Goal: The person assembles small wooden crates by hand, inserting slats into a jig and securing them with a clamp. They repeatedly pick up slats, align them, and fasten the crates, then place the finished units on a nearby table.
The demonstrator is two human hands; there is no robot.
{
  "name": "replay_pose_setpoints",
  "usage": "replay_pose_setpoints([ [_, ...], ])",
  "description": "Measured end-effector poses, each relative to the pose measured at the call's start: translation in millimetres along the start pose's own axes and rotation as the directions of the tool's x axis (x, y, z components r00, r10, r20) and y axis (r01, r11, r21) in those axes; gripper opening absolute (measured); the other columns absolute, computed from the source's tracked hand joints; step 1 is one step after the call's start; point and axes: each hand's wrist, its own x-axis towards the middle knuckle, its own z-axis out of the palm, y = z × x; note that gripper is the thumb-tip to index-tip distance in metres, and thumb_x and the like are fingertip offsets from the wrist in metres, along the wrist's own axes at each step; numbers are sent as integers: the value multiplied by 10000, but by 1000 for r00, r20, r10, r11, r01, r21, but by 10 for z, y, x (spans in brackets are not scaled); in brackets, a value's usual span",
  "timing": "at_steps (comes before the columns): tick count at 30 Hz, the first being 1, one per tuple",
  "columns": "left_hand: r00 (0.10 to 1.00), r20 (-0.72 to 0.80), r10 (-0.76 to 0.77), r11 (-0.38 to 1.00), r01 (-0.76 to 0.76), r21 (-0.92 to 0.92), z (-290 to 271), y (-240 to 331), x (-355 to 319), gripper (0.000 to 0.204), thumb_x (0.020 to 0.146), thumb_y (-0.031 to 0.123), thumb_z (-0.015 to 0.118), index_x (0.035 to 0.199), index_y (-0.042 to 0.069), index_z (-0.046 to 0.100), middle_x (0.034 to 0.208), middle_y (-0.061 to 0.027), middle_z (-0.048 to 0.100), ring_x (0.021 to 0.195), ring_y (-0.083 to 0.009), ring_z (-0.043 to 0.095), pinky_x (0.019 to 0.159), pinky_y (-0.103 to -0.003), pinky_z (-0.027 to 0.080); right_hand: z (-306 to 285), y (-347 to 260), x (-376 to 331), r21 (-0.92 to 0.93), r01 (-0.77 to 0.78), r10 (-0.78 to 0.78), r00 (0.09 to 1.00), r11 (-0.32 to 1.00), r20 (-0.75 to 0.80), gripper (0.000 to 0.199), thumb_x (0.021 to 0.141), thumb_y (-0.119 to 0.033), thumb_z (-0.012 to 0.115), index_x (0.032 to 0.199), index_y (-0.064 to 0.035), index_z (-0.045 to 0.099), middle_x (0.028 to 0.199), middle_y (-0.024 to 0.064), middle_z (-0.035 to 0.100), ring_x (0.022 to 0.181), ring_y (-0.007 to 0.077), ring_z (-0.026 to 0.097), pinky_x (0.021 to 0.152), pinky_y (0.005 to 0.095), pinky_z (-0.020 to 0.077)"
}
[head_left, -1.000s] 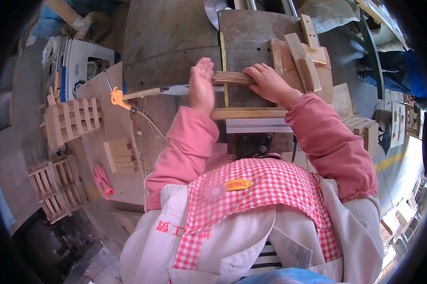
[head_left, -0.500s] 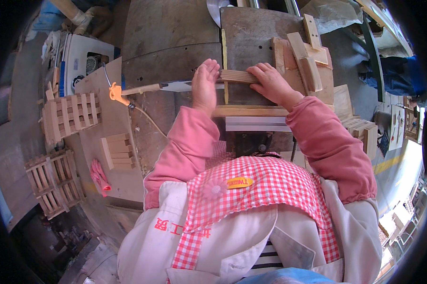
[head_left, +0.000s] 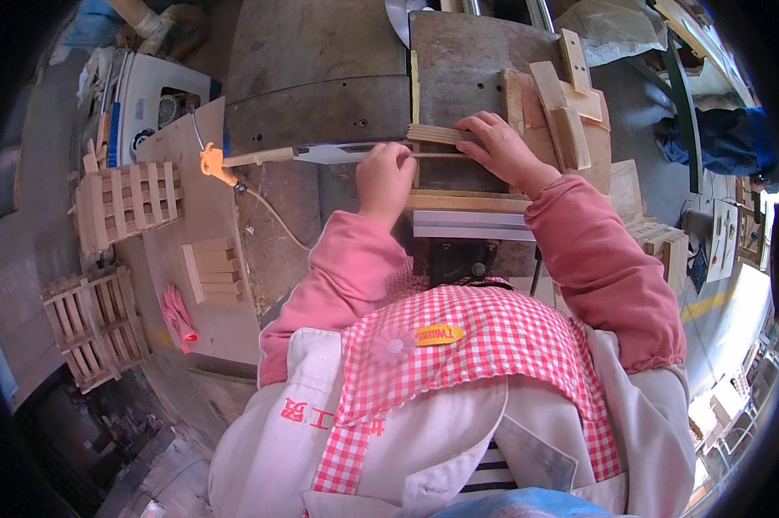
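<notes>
Both my hands are over the metal machine table [head_left: 458, 52]. My left hand [head_left: 384, 180] has its fingers curled into a pinch at the left end of a thin wooden strip [head_left: 437, 155]. The fingertips partly hide that end. My right hand [head_left: 508, 154] grips the right end of a small bundle of wooden strips [head_left: 437, 134] with its fingers, its thumb near the thin strip's other end. The bundle lies just beyond the thin strip, beside a yellow line on the table. On the near side runs a wooden bar [head_left: 467, 201], with a pale metal rail [head_left: 471, 225] closer to me.
Wooden pieces [head_left: 570, 134] lie on a board to the right. An orange clamp-like tool [head_left: 217, 164] with a cable is at the left, near slatted wooden stacks [head_left: 135, 203], stacked blocks [head_left: 217, 272] and pink gloves [head_left: 178, 315]. Another person's blue clothing [head_left: 726, 142] shows at far right.
My left hand has gone from flat and upright to a pinch, lower on the table. A thin strip now shows apart from the bundle. My right hand has barely shifted.
</notes>
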Motion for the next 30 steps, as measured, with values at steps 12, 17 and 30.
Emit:
replay_pose_setpoints([
  [12,978,-115,175,982,-182,-49,-76,-52,350,258,776,112,716,1024,86,647,945,-78,607,866,-274,612,767,-376,489,-23,54,137,-79,63,-60,997,995,41,248,922,-195,585,1106,-29,583,1073,177,601,1057,367,548,929,431,449],
  [17,925,-97,368,920,-347,181,-81,-12,476,368,696,145,795,1007,117,600,968,-52,568,938,-261,582,800,-391,456,-30,146,323,-146,42,-36,998,988,47,248,922,-179,575,1119,-29,576,1080,183,601,1071,377,547,940,437,447],
  [30,876,-73,477,828,-421,370,23,92,721,372,672,202,792,966,151,569,945,-34,536,945,-246,539,795,-403,400,-197,297,558,80,-189,166,958,979,232,291,925,-231,622,1140,-35,624,1076,174,654,993,336,629,869,381,497],
])
